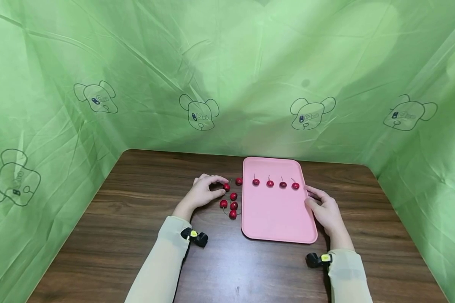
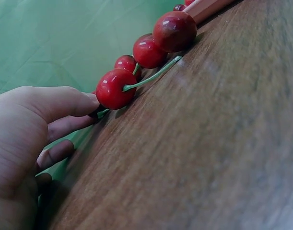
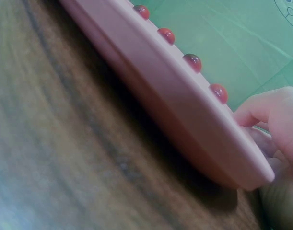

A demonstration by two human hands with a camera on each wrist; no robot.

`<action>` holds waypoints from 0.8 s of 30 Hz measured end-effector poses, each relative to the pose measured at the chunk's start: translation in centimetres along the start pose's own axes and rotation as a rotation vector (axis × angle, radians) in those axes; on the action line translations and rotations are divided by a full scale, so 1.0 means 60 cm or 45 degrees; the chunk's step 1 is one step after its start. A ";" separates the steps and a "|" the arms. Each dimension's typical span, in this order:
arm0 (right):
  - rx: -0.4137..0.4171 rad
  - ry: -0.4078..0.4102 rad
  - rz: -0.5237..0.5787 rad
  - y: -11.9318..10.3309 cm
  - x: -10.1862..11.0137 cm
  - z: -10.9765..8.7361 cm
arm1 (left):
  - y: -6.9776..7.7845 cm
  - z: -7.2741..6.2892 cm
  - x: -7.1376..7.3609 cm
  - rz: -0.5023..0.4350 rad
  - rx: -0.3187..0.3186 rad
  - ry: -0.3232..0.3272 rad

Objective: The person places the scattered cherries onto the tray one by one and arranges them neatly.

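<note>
My left hand (image 1: 202, 192) is at the loose cherries on the table, left of the pink tray. Its thumb and forefinger pinch a red cherry (image 1: 226, 187); in the left wrist view a nearer cherry (image 2: 116, 89) with a green stem mostly covers it. Several more cherries (image 1: 233, 205) lie close by in a loose cluster. The right hand (image 1: 325, 210) grips the right rim of the pink tray (image 1: 278, 219), thumb over the edge. Across the tray's upper part runs a row of several cherries (image 1: 270, 183), stems pointing away from me.
The dark wooden table (image 1: 136, 235) carries the tray right of centre. Green fabric (image 1: 250, 75) printed with cartoon heads encloses its back and both sides. A black camera with a yellow mark (image 1: 199, 239) sits on the left wrist; a similar camera (image 1: 314, 260) is on the right.
</note>
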State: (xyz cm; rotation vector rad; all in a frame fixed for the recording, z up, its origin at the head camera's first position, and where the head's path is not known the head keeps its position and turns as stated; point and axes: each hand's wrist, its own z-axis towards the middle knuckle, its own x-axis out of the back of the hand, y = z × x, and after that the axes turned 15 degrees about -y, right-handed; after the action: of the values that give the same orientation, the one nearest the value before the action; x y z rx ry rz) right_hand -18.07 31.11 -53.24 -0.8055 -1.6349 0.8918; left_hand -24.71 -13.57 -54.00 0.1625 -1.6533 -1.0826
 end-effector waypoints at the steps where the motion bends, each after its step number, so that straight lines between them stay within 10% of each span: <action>1: 0.001 0.000 0.000 0.000 0.000 0.000 | 0.000 0.000 0.000 0.002 0.001 -0.002; 24: 0.004 -0.010 -0.002 0.001 0.002 0.000 | 0.005 0.003 -0.004 -0.002 0.026 0.030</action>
State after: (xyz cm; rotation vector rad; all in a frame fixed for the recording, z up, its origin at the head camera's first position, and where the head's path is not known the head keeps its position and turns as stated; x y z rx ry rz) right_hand -18.11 31.26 -53.22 -0.7989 -1.6402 0.8972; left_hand -24.64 -13.14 -53.92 0.1889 -1.6439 -1.0618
